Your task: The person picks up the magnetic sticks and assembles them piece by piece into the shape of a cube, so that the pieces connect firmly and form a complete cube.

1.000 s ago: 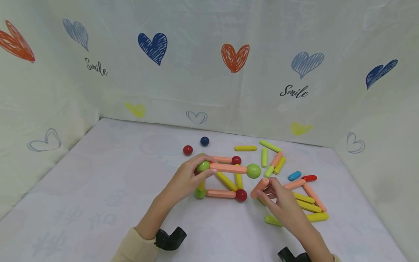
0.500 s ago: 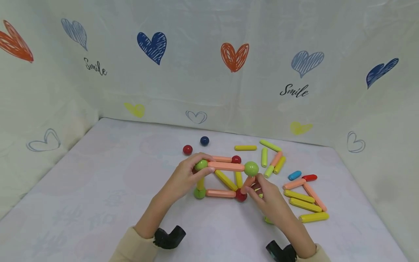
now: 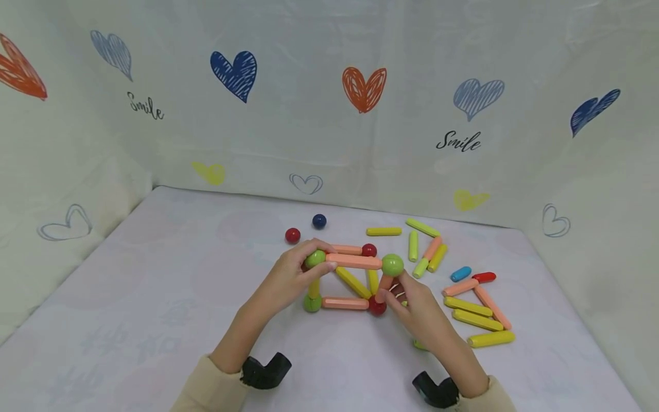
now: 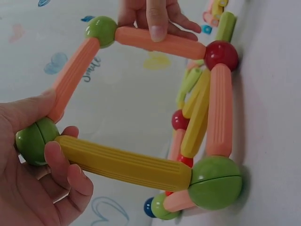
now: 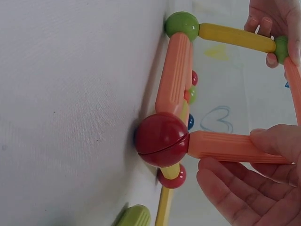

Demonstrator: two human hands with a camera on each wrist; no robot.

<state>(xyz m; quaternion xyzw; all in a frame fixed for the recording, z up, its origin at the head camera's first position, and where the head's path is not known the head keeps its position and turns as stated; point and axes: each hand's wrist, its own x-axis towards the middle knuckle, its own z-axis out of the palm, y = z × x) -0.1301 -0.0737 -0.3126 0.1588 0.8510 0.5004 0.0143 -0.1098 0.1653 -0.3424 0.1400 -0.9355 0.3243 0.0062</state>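
Magnetic building rods and balls form a standing frame over the table. My left hand (image 3: 290, 280) grips the green ball (image 4: 37, 141) at its upper left corner. From there a salmon rod (image 3: 354, 261) runs to the upper right green ball (image 3: 393, 265), and a yellow rod (image 4: 124, 164) goes down to a lower green ball (image 4: 215, 182). My right hand (image 3: 419, 306) pinches an upright salmon rod (image 5: 225, 145) between thumb and fingers. That rod spans from the upper right ball to the lower red ball (image 5: 162, 140). Another salmon rod (image 3: 346, 303) joins the lower balls.
Behind the frame, a yellow rod (image 3: 353, 283) slants across the base, and a red ball (image 3: 369, 250) sits farther back. Loose red (image 3: 292, 235) and dark blue (image 3: 319, 221) balls lie at the back. Several loose rods, including a blue one (image 3: 460, 273), lie to the right.
My right hand has moved left with its salmon rod, bringing it upright between the upper green ball and the lower red ball. The left hand has kept its hold on the green ball.
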